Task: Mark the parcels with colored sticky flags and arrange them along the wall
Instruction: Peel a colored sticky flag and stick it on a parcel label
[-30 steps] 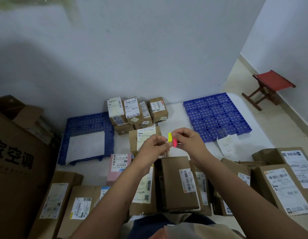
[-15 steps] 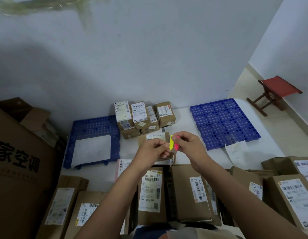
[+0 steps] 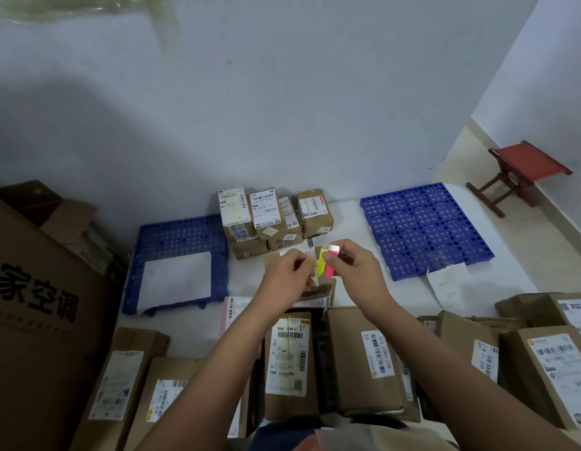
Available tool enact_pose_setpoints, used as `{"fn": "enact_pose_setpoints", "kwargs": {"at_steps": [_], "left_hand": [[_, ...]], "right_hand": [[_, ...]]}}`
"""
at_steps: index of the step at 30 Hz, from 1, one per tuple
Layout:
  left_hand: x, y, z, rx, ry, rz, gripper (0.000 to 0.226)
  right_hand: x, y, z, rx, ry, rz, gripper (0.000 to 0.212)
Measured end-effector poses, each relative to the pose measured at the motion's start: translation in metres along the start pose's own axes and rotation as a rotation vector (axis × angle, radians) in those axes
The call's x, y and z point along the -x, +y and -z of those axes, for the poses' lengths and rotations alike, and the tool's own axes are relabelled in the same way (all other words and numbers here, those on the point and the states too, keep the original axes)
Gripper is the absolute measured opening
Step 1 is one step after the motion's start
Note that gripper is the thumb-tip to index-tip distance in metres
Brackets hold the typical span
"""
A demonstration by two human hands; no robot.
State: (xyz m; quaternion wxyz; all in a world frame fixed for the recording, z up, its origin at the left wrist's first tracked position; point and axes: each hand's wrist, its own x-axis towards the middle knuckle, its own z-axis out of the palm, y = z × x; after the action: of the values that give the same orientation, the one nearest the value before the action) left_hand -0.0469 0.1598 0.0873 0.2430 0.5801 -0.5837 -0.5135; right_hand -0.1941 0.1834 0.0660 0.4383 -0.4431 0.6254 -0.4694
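Above the small brown parcel [image 3: 320, 289], right hand [image 3: 354, 271] pinches the yellow-and-pink flag pad [image 3: 326, 266] — left hand [image 3: 287, 276] pinching its yellow flag should peel slowly, straight.

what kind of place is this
Probably a parcel sorting or storage room: labelled cardboard parcels crowd the floor, blue plastic pallets lie by the bare wall, and more small boxes stand stacked against it.

Floor [image 3: 364, 289] carries parcels [image 3: 274, 216], blue pallets [image 3: 422, 229] (perforated), stool [image 3: 523, 177].
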Motion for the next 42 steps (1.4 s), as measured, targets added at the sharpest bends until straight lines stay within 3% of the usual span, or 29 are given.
{"fn": "enact_pose_setpoints", "kwargs": {"at_steps": [4, 8, 14, 26, 33, 38, 42], "left_hand": [[-0.001, 0.002, 0.000, 0.345, -0.087, 0.195, 0.022], [-0.004, 0.008, 0.002, 0.493, -0.126, 0.255, 0.013], [-0.006, 0.010, 0.003, 0.544, -0.058, 0.242, 0.013], [-0.011, 0.009, 0.027, 0.528, -0.121, 0.234, 0.005], [-0.020, 0.003, 0.046, 0.563, -0.138, 0.273, 0.021], [-0.021, -0.013, 0.061, 0.800, -0.165, 0.372, 0.026], [-0.019, -0.028, 0.060, 0.648, -0.197, 0.434, 0.023]], "right_hand": [[0.003, -0.004, -0.001, 0.054, 0.004, 0.040, 0.006], [0.003, -0.005, -0.001, 0.137, 0.001, 0.122, 0.005], [0.001, -0.006, 0.000, 0.174, -0.006, 0.168, 0.003], [-0.005, -0.010, -0.002, 0.356, -0.086, 0.321, 0.005], [-0.008, -0.006, -0.005, 0.400, -0.098, 0.383, 0.010], [-0.012, 0.001, 0.001, 0.369, -0.060, 0.262, 0.010], [-0.013, 0.010, 0.007, 0.298, 0.005, 0.141, 0.013]]}}
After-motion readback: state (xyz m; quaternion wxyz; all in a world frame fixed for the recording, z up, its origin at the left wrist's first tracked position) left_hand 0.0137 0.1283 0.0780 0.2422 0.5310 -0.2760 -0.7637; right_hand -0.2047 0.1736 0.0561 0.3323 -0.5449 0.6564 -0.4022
